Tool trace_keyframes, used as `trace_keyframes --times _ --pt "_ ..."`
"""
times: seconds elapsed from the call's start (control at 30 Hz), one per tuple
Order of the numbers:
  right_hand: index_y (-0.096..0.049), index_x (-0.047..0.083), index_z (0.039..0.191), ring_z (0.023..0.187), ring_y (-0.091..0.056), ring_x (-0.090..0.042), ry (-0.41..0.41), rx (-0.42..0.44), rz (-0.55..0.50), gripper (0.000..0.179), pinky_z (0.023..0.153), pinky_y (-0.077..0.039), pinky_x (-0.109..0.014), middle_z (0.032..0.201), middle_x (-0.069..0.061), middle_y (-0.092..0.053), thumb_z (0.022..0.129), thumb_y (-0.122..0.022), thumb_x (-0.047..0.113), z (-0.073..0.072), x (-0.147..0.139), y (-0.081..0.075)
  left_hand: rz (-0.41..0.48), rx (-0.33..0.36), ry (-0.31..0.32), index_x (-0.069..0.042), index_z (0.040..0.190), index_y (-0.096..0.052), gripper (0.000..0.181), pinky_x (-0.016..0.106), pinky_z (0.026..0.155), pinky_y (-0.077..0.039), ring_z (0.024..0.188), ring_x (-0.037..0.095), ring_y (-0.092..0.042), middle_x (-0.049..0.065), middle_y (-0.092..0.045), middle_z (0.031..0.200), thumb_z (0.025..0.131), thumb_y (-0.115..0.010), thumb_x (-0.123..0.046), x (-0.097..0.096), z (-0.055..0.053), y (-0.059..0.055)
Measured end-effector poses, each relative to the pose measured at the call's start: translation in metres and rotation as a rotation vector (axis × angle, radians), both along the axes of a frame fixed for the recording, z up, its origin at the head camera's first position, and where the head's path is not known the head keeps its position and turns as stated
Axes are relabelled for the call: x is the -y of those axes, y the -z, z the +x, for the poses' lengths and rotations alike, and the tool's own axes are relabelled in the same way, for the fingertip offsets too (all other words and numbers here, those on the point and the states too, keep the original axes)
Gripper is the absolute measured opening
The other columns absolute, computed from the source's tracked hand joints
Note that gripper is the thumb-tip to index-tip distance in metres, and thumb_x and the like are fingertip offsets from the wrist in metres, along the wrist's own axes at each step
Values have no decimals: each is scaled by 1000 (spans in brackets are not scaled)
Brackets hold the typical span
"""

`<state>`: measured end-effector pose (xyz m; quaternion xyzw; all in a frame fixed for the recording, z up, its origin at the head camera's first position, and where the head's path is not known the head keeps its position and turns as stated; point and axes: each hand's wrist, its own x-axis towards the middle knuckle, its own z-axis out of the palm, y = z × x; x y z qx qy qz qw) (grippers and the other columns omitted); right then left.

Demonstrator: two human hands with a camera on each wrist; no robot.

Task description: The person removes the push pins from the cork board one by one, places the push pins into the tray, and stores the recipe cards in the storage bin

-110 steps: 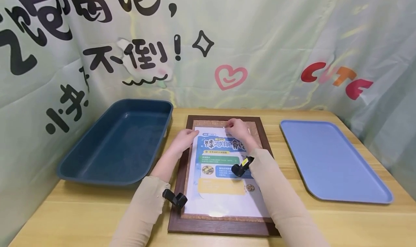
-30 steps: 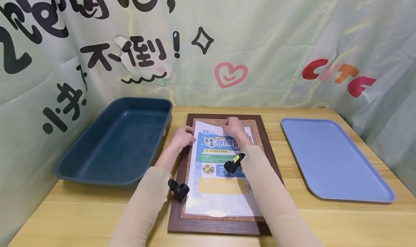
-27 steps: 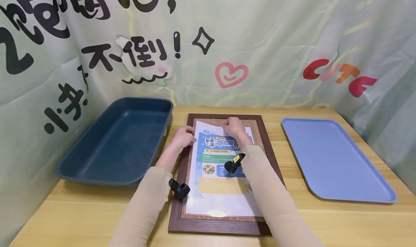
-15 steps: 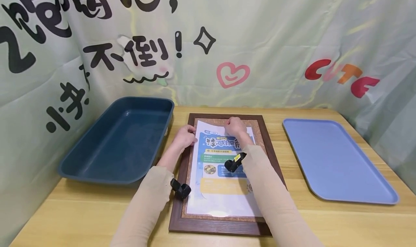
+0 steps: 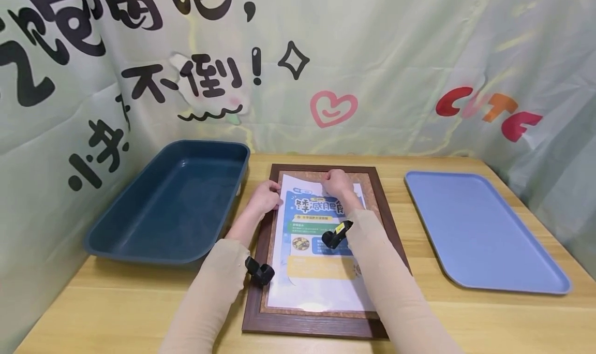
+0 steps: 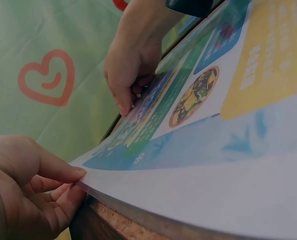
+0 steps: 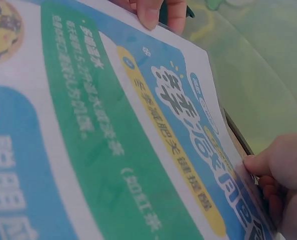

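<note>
A glossy printed poster in blue, green and yellow lies on a cork board with a dark brown frame. My left hand pinches the poster's upper left edge between thumb and fingers; in the left wrist view that edge bows up off the cork. At the top edge is my right hand. Its thumb lies on the poster near the title in the right wrist view, with the other fingers curled behind the edge. Whether those curled fingers hide anything small cannot be seen.
A deep dark blue bin stands to the left of the board. On the right lies a flat light blue tray. A printed cloth hangs behind the wooden table.
Since the oldest frame, my left hand has shifted slightly down and outward, and the poster's upper left corner has risen. Over the last second both hands have stayed almost still.
</note>
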<state>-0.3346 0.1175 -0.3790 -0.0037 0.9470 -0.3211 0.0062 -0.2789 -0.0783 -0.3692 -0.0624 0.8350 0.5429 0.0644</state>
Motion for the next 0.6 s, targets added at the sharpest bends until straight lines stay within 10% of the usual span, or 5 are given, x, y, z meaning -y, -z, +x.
trace_keyframes --times 0.6 --pt "-42 8 63 50 -32 -17 17 150 -148 38 54 -32 -30 55 -1 -31 97 -47 22 -2 -1 -7 -58 13 -10 2 114 -51 37 29 64 -45 71 23 -54 20 -55 104 78 -57 10 0 -2 -1"
